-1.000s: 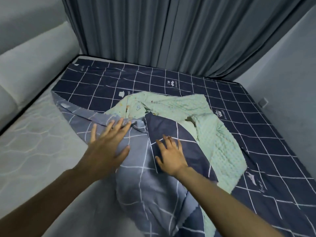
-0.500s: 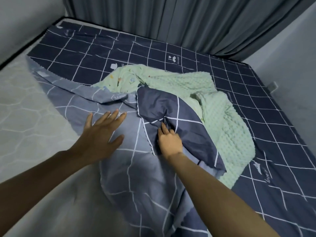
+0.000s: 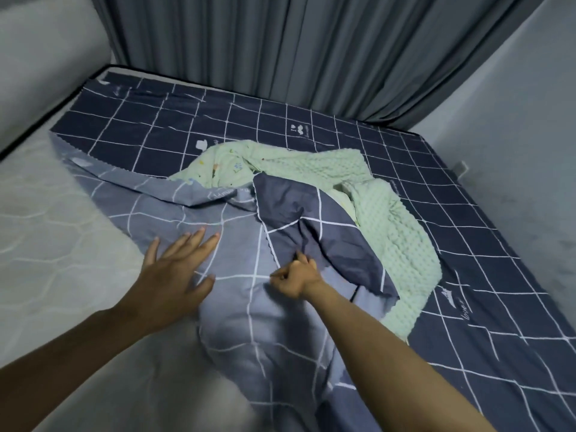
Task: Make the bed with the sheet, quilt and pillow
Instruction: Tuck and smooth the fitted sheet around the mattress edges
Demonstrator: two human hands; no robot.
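Observation:
A navy sheet [image 3: 311, 135] with a white grid lies over the far and right part of the mattress, its near-left part folded back so the paler underside [image 3: 246, 307] faces up. A crumpled pale green quilt [image 3: 389, 219] lies on the sheet at the middle. My left hand [image 3: 177, 272] rests flat with fingers spread on the pale underside. My right hand [image 3: 296, 275] is closed, pinching the zigzag edge of a dark folded flap of the sheet. No pillow is in view.
The bare white quilted mattress [image 3: 56, 244] shows at the left and near side. A padded grey headboard [image 3: 40, 67] runs along the left. Grey curtains [image 3: 296, 48] hang behind the bed and a grey wall [image 3: 514, 135] stands close on the right.
My right hand went from flat on the dark flap to closed on its edge and drew it toward me. My left hand slid nearer, still flat.

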